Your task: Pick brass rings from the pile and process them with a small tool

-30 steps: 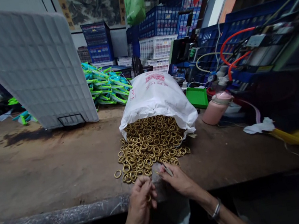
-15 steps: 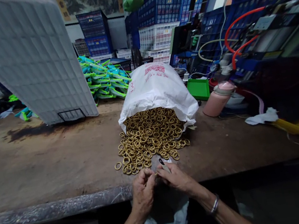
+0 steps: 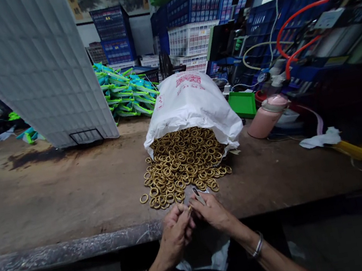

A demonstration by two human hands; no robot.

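Note:
My left hand is closed at the table's front edge, its thumb and finger pinching a brass-coloured ring, mostly hidden by the fingertips. Close against it, my right hand is closed around a small knife with a pale handle, its dark tip pointing up and away from me. Just beyond both hands, a heap of brass-coloured rings spills from the mouth of a white woven sack with red print. One ring lies apart on the left of the heap.
A tall pale ribbed panel stands on the wooden table at left. Green and blue pieces are piled behind. To the right are a green tray, a pink bottle and red hoses. Stacked crates rise at the back.
The view has shifted slightly. My left hand has turned a little, so more of its curled fingers show beside the ring. My right hand keeps hold of the knife.

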